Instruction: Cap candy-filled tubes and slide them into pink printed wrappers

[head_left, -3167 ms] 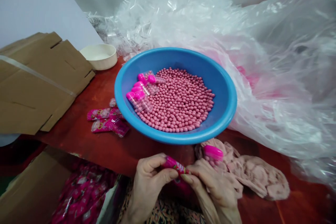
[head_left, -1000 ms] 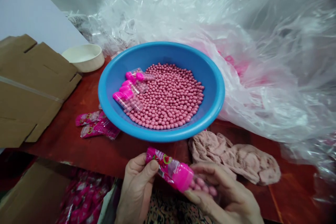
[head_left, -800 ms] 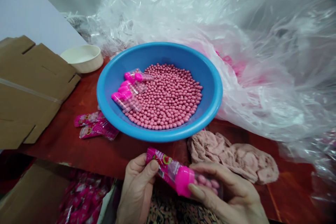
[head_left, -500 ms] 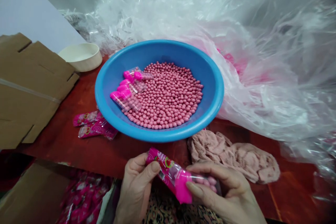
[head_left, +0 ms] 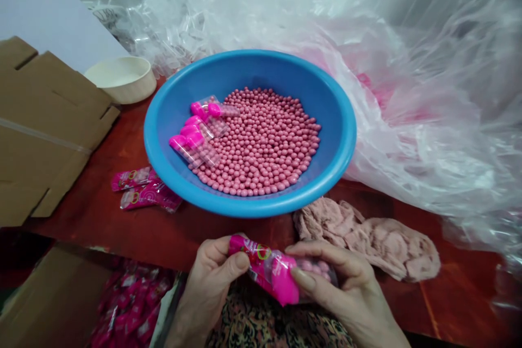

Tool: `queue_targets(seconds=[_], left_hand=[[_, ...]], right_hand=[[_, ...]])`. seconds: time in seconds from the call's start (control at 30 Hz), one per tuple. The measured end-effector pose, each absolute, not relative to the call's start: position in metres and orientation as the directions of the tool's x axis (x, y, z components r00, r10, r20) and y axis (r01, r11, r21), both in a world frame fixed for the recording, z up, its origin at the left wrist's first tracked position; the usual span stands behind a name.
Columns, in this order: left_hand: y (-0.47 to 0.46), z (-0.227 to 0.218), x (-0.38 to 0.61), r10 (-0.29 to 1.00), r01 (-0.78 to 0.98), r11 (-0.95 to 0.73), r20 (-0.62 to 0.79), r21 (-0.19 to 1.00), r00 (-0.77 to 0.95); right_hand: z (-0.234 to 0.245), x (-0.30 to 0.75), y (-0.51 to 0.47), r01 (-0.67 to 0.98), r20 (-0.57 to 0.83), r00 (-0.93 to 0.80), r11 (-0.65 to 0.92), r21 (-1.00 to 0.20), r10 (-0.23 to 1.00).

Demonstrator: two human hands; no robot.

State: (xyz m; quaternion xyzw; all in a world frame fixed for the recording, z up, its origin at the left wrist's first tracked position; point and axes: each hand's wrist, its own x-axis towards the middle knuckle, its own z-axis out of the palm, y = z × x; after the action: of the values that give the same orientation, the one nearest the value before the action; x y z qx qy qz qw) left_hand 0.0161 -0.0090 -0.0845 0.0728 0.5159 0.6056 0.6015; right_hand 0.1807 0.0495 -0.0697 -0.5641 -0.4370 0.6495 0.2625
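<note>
At bottom center, your left hand grips the printed wrapper and your right hand grips the pink-capped tube, both closed to keep the two aligned.

- The left hand and right hand are bare and sit close together at the bottom middle of the view, each closed in a firm grip.
- The left thumb presses down on top, with its fingers curled beneath.
- The right thumb lies low, pointing left, and the right forefinger stretches across above it.
- The left wrist and right wrist angle apart toward the lower edge.
</note>
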Motion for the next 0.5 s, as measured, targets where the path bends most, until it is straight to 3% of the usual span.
queue_targets(seconds=[0.33,0.5], left_hand=[[-0.007,-0.085,0.012,0.871,-0.557,0.38,-0.489,0.738,-0.053],[-0.008,-0.09,0.005,0.891,-0.48,0.407,-0.454,0.777,0.021]], right_hand=[[-0.081,0.186,0.048,0.295,-0.445,-0.243,-0.372,-0.88,0.862],[-0.09,0.183,0.046,0.26,-0.259,-0.268,-0.189,-0.947,0.928]])
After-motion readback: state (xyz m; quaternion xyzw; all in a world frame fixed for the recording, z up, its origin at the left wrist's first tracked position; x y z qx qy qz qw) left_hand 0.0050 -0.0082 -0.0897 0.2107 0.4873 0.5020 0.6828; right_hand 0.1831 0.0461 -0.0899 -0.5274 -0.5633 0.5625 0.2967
